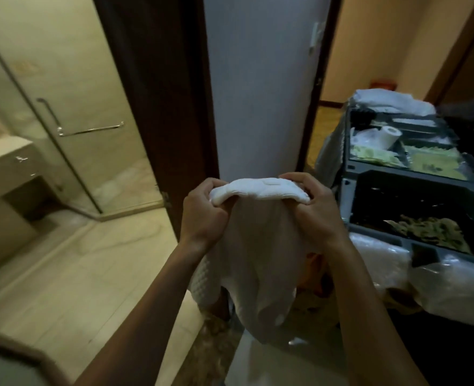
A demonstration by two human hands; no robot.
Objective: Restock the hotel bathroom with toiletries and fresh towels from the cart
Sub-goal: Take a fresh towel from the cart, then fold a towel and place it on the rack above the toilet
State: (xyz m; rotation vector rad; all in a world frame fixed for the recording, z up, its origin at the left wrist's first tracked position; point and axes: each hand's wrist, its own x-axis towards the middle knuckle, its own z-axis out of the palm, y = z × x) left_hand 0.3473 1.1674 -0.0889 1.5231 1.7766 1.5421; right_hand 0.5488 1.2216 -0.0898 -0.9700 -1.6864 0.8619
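Both hands, left hand (202,211) and right hand (315,207), grip a white towel (260,246).

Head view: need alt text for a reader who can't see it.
The left hand and right hand grip the bunched top edge of a white towel, the rest of which hangs down between the arms. A grey cart with a toilet paper roll stands on the right; a bathroom with a glass shower door lies to the left.

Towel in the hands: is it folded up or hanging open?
Hanging open. The left hand and right hand grip the towel by its bunched top edge, and the rest drapes loosely down between the arms.
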